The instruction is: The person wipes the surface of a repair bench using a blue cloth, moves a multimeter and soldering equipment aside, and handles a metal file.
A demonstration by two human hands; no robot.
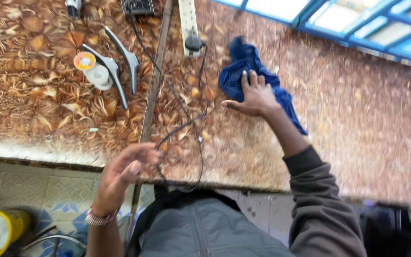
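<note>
Right hand [255, 97] flat on crumpled dark-blue cloth [243, 66], fingers spread, pressing it to brown patterned countertop [357, 119], right of black cable [186, 123]. Left hand [124, 169] raised at counter edge, fingers loosely curled, holding nothing.

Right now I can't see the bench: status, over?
Right hand flat on blue cloth. Left hand open at table edge, empty. Black cable between them.
</note>
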